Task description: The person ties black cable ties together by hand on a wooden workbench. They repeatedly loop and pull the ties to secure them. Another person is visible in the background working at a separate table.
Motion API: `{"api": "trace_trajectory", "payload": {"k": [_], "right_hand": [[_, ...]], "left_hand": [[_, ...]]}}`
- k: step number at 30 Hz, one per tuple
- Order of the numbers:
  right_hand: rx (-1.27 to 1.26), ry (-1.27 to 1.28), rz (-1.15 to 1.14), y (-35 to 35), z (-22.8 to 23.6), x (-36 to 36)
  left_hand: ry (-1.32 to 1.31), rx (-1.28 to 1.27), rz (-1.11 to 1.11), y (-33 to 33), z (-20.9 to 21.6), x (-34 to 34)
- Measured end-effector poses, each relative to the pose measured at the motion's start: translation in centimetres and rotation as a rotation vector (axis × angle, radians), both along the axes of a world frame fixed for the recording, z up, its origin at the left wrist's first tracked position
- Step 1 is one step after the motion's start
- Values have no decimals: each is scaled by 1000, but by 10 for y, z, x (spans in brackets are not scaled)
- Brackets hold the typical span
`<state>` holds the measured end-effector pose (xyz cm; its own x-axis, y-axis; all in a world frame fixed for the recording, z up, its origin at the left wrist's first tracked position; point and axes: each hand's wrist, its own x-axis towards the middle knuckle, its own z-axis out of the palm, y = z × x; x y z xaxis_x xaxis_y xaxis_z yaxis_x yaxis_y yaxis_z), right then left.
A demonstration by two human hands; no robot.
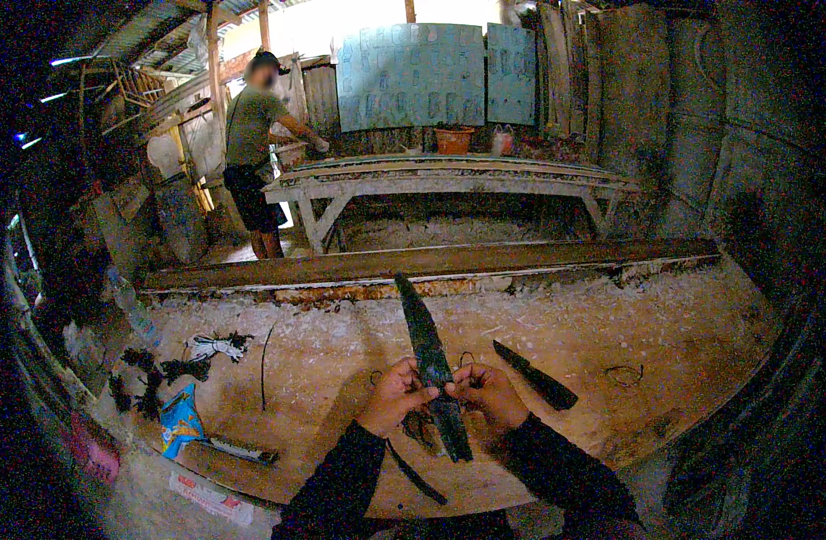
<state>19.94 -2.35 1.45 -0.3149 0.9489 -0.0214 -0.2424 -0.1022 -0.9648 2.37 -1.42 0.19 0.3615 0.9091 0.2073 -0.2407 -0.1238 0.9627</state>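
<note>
Both hands are closed on a long dark tapered piece [424, 328] that looks like a blade sheath. My left hand [392, 393] pinches its left edge, while my right hand [490, 396] pinches the right edge, thumbs nearly meeting in the middle. The narrow tip points away from me and the broader end toward me. Thin dark cord [468, 356] loops out near my fingers; what exactly the fingertips grip is too small to tell. To the right of my right hand lies a shorter dark tapered piece [537, 376]. A dark strip [416, 472] rests beside my left wrist.
On the wooden table [323, 441] are a blue packet [180, 421], a knife-like tool [242, 450], a white cord bundle [216, 346], dark cord bundles [143, 382] and a clear bottle [129, 306]. Beyond, a person [258, 148] stands at a long bench [449, 184] with an orange container [453, 139].
</note>
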Motion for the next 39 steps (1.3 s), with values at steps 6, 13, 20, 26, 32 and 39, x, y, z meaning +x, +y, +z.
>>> {"api": "trace_trajectory", "payload": {"k": [6,13,20,26,32,39], "right_hand": [[25,-53,-1,1,1,2],[122,-70,12,1,-2,5],[371,-227,-44,2,-6,3],[368,-291,-36,2,-9,4],[446,-301,-83,3,-10,3],[497,-403,-62,-1,-5,7]], "left_hand": [[18,-20,-103,-7,8,3],[65,18,11,-9,4,8],[237,33,159,-4,-8,9],[315,83,220,-7,-8,10],[387,149,232,-13,3,11],[283,125,179,-15,4,15]]}}
